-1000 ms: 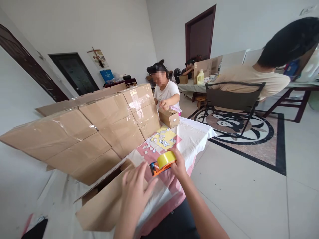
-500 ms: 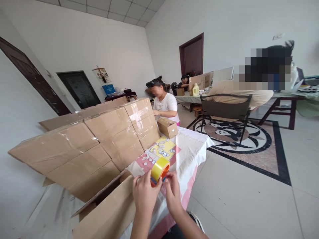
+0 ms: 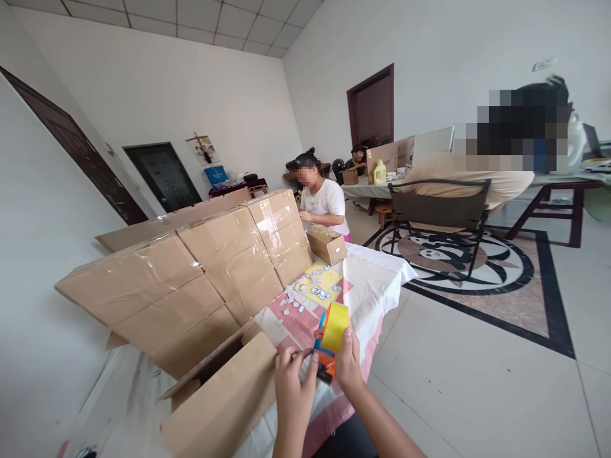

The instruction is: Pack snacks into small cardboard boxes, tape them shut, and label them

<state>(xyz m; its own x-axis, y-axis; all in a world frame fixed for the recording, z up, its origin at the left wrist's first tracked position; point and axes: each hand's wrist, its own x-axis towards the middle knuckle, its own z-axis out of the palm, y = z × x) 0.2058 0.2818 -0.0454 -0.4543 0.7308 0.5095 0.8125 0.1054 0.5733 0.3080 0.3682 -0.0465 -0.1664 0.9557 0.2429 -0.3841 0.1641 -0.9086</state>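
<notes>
A tape dispenser (image 3: 327, 356) with an orange and blue body carries a thick roll of yellow packing tape (image 3: 337, 326). My right hand (image 3: 349, 364) is closed around its right side, the thumb near the roll. On the other side, the fingers of my left hand (image 3: 294, 375) pinch the dispenser's blue part. Both hands hold it above the cloth-covered table. Left of my left hand lies an open cardboard box (image 3: 224, 407); its inside is mostly hidden.
A wall of stacked, taped cardboard boxes (image 3: 224, 273) stands along the table's left. Small pale pieces lie on a yellow sheet (image 3: 319, 283), with a small carton (image 3: 327, 245) behind. A person in white (image 3: 325, 202) sits beyond; another sits on a chair (image 3: 436, 207) at right.
The tape dispenser has turned and moved right, so its blue part now faces my left hand. My right hand has closed on it. The view has shifted slightly.
</notes>
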